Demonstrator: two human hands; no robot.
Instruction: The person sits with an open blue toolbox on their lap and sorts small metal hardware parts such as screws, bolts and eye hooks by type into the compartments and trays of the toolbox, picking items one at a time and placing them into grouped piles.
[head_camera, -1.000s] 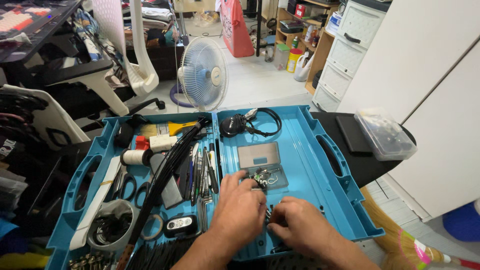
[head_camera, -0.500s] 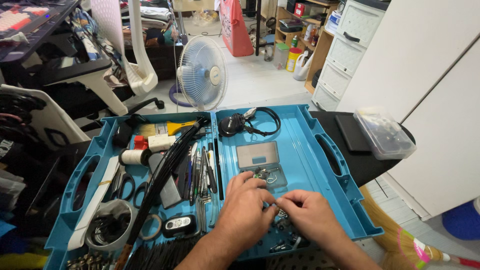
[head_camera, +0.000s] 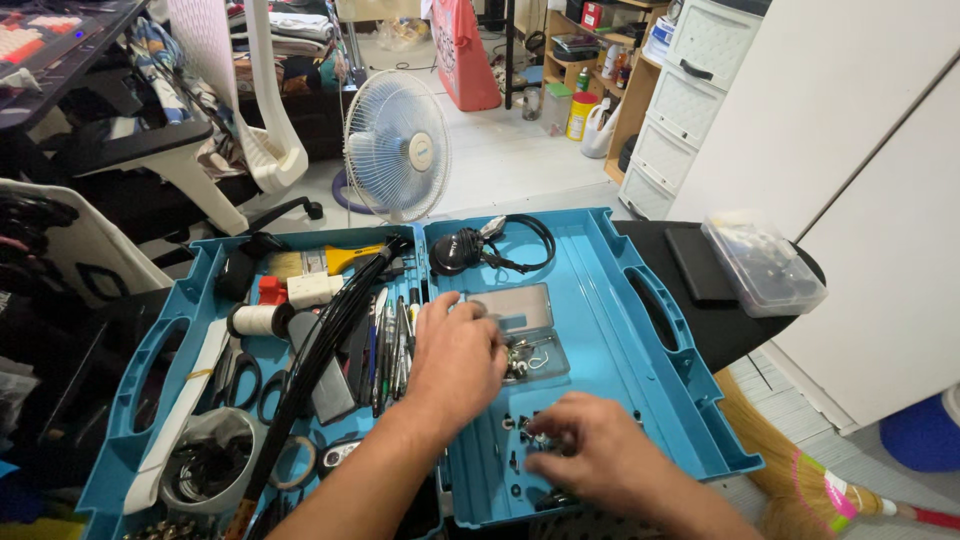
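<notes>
In the right half of the open blue tool case (head_camera: 640, 330), the left hand (head_camera: 455, 365) lies palm down, fingers half curled over a shallow clear tray (head_camera: 535, 350) of small metal hardware (head_camera: 520, 360); whether it pinches a piece cannot be told. At five o'clock from it, the right hand (head_camera: 590, 460) rests low on the case floor, fingertips narrowed onto tiny dark parts (head_camera: 525, 430) scattered there. These bits look light, hard and slippery, easy to drop or flick away; each is probably best taken by a fingertip pinch across its body.

At twelve o'clock from the left hand sits a pair of black headphones (head_camera: 490, 245). At nine o'clock, the other half holds pens and screwdrivers (head_camera: 390, 345), a bundle of black cables (head_camera: 325, 335), a spool of white thread (head_camera: 258, 320), scissors (head_camera: 235, 380) and a paintbrush (head_camera: 325, 262). Its crowding leaves little room beside the left wrist. At two o'clock, on the dark surface (head_camera: 740, 330), stands a clear lidded box (head_camera: 765, 265). Beyond, a white fan (head_camera: 398, 150) stands on the floor.
</notes>
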